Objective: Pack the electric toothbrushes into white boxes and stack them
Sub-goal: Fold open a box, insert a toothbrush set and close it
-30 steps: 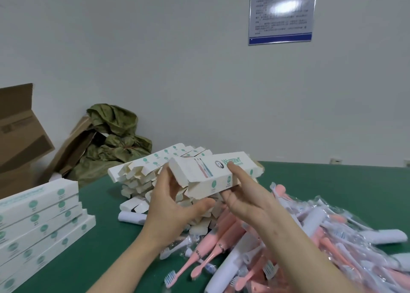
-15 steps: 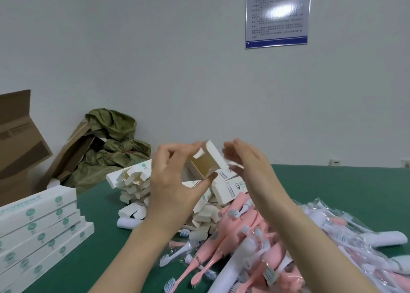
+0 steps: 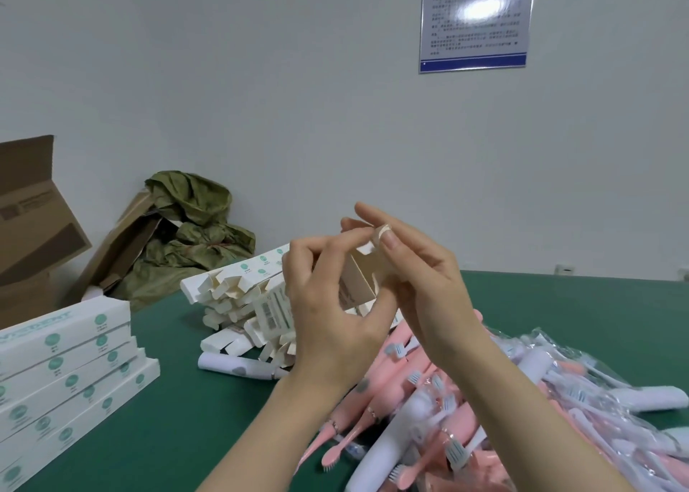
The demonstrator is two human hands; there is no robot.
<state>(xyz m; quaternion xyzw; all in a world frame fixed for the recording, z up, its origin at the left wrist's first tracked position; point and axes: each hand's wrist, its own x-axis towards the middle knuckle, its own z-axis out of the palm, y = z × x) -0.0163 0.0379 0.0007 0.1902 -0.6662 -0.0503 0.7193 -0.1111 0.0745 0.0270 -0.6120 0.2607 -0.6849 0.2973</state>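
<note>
My left hand grips a white toothbrush box held up in front of me, its open end turned toward me. My right hand pinches an end flap of that box between thumb and fingers. Below the hands lies a heap of pink and white electric toothbrushes, many in clear wrappers. A pile of open, unfilled white boxes sits behind my left hand. A neat stack of closed white boxes stands at the left.
The green table carries everything. One white toothbrush handle lies alone near the open boxes. Brown cartons and an olive cloth bundle lean at the back left wall. A blue-edged notice hangs on the wall.
The box went from lying sideways in both hands to end-on toward me. My hands rose, and my right hand took hold of the end flap.
</note>
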